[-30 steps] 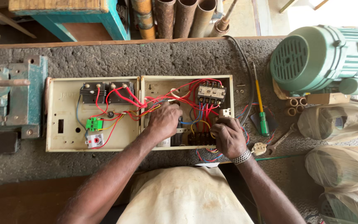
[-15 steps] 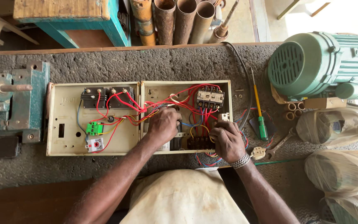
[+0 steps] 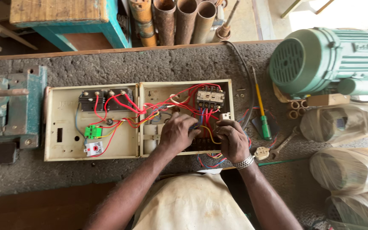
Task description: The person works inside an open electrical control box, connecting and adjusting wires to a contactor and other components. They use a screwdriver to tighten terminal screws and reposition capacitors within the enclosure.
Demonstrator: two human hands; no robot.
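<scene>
An opened cream control box (image 3: 64,149) lies flat on the grey workbench, its lid folded out to the left. Red, blue and yellow wires (image 3: 128,108) run across both halves to a black contactor (image 3: 209,97). My left hand (image 3: 177,133) rests inside the right half with its fingers bent down among the wires. My right hand (image 3: 231,139), a metal bracelet at its wrist, sits beside it over a black terminal block at the box's lower right, fingers curled onto the wiring. What the fingertips hold is hidden.
A green electric motor (image 3: 329,59) stands at the right. A yellow-and-green screwdriver (image 3: 261,108) and a spanner (image 3: 284,144) lie right of the box. Plastic-wrapped parts (image 3: 341,123) sit at the far right, a teal machine part (image 3: 11,106) at the left, rusty pipes (image 3: 179,21) behind.
Both hands stay inside the right half of the box; the left hand has shifted slightly down and toward the right hand. The view has drifted a little.
</scene>
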